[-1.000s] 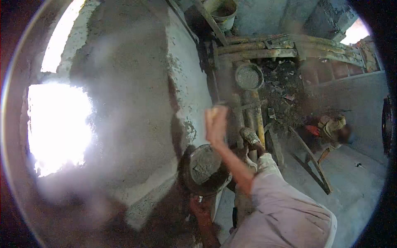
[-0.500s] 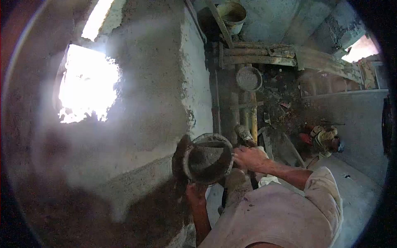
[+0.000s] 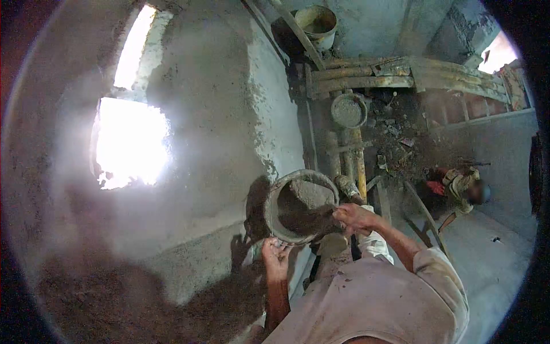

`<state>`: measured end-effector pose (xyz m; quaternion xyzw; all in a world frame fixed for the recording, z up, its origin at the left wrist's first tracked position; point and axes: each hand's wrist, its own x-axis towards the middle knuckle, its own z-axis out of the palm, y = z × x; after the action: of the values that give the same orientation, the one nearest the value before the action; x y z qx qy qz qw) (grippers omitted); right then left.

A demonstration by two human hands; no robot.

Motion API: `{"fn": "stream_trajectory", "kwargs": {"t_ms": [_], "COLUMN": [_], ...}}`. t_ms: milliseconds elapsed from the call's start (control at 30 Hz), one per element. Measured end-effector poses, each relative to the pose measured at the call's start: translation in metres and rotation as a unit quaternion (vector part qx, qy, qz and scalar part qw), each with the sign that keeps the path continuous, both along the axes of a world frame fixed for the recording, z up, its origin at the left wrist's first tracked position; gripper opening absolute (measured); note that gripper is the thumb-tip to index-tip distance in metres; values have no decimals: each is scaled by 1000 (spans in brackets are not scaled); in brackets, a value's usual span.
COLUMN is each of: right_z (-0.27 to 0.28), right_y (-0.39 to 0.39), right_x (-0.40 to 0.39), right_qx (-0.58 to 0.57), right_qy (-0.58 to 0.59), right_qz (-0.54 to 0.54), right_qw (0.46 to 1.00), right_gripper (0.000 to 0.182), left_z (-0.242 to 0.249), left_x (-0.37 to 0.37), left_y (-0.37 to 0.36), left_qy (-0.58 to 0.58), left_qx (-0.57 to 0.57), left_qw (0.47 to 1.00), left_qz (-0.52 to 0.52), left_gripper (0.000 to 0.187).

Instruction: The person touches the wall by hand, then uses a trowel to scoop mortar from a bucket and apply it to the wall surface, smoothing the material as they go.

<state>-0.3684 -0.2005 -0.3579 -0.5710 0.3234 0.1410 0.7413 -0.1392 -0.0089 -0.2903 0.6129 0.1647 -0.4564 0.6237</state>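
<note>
A round, rimmed pan (image 3: 273, 215) with grey mortar (image 3: 311, 195) inside stands close to the plastered wall, in front of my body. My left hand (image 3: 276, 257) grips the pan at its near lower rim, thumb and fingers curled there. On the opposite side my right hand (image 3: 355, 219) is closed in a fist right at the rim; I cannot tell what its fingers hold. The mortar is piled toward the far right side of the pan, and the near left part lies in shadow.
Rough wall (image 3: 206, 143) with a bright opening (image 3: 132, 143) fills the left. Below are bamboo poles (image 3: 361, 166), a second mortar pan (image 3: 348, 110), a bucket (image 3: 316, 26) and rubble (image 3: 395, 129). Another person (image 3: 461, 186) stands lower down at right.
The pan and both hands have shifted up and right in view. My right hand has gone from lying over the rim to a closed fist. The other person has leaned and reached an arm down.
</note>
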Motion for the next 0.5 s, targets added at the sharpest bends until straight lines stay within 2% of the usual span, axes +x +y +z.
{"fn": "stream_trajectory", "kwargs": {"t_ms": [67, 100, 133, 200, 233, 267, 333, 400, 500], "right_z": [13, 38, 51, 69, 77, 88, 109, 103, 81], "right_y": [-6, -12, -14, -19, -25, -32, -50, -69, -76], "right_x": [-4, -4, -4, -2, 4, 15, 44, 82, 165], "right_qx": [-7, 80, 81, 122, 101, 100, -128, -270, -397], "right_qy": [-44, -36, -36, -92, -107, -110, -131, -101, -52], "right_qz": [-97, -148, -148, -317, -381, -379, -515, -561, -542], "right_qw": [994, 985, 985, 936, 913, 913, 837, 776, 739], "right_gripper": [41, 33, 33, 29, 26, 26, 27, 31, 32], "left_z": [4, -4, -2, -1, -3, -7, -9, -12, -30], "left_x": [0, 3, 2, 2, 1, -2, 1, 5, 12], "left_y": [-21, -19, -19, -22, -18, -9, 1, 13, 46], "left_qy": [37, 52, 52, 43, 41, -26, -94, -86, -71], "left_qx": [7, 4, 5, -16, -17, -29, -46, 17, 24], "left_qw": [999, 996, 996, 996, 996, 998, 994, 996, 995], "left_qz": [29, 65, 65, 74, 76, 44, 12, 23, 67], "left_gripper": [18, 19, 19, 20, 20, 19, 19, 17, 15]}}
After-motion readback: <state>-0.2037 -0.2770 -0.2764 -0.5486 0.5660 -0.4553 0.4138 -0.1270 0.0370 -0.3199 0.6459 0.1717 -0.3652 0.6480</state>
